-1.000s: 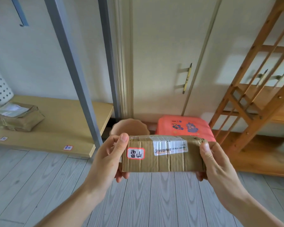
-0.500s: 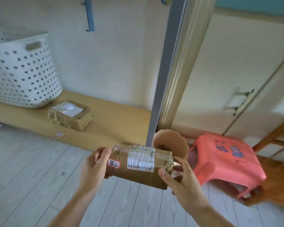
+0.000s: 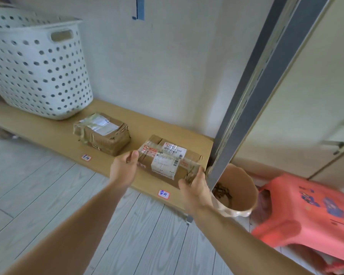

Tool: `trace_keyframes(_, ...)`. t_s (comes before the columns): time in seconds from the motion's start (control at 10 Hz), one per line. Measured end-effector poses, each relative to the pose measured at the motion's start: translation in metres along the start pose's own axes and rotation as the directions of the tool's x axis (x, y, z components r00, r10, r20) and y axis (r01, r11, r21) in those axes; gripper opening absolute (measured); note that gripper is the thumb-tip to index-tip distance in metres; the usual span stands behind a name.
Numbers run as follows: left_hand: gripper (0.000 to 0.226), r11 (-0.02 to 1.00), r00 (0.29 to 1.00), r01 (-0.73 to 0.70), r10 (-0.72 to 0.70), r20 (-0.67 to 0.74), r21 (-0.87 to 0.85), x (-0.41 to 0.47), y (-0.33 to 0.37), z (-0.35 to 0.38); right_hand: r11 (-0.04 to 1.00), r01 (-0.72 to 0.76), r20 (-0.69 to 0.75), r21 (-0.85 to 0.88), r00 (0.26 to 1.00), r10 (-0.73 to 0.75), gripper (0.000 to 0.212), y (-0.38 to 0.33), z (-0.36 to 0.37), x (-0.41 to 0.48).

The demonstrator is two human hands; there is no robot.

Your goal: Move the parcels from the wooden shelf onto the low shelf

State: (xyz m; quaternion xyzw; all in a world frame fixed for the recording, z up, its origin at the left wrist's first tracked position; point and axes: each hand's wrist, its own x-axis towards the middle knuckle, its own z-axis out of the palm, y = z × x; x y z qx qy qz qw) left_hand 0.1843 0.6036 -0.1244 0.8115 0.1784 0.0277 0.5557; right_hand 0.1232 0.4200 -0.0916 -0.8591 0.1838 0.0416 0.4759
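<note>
Head cam: both hands are on a brown taped cardboard parcel (image 3: 168, 161), right at the right end of the low pale-wood shelf (image 3: 54, 133). It looks down on the board or as good as. The left hand (image 3: 123, 169) clasps its left end and the right hand (image 3: 195, 185) its near right corner, so no release yet. A second taped brown parcel (image 3: 102, 132) already sits further left, near a white perforated plastic basket (image 3: 36, 72). So two are over, approx. The wooden shelf is out of view, so can't tell what's left.

Writing: a white shipping label (image 3: 167, 158) has digits ending "059"; the rest is too small. A red-edged sticker (image 3: 164, 194) on the shelf front below has handwritten chars, unclear.
</note>
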Motion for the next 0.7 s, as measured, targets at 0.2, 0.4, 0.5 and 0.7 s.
trace_keyframes(0.2,0.027,0.985,0.993,0.107,-0.1,0.054,-0.136,0.03,-0.01,0.034,0.967,-0.186,-0.086,0.172,0.975,0.203,0.083,-0.003,0.02,0.04)
trace_keyframes(0.4,0.022,0.989,0.992,0.118,-0.115,0.044,-0.084,0.031,-0.005,0.043,0.944,-0.277,-0.051,0.181,0.955,0.291,0.088,-0.005,0.02,0.046)
trace_keyframes(0.5,0.033,0.998,0.998,0.069,-0.069,0.002,-0.012,0.027,-0.003,0.038,0.936,-0.317,0.011,0.15,0.948,0.319,0.08,-0.012,0.013,0.042)
trace_keyframes(0.7,0.037,0.957,0.954,-0.279,0.286,-0.091,0.079,-0.034,0.026,0.008,0.999,0.035,0.027,-0.016,0.999,-0.034,0.074,-0.042,-0.021,-0.009)
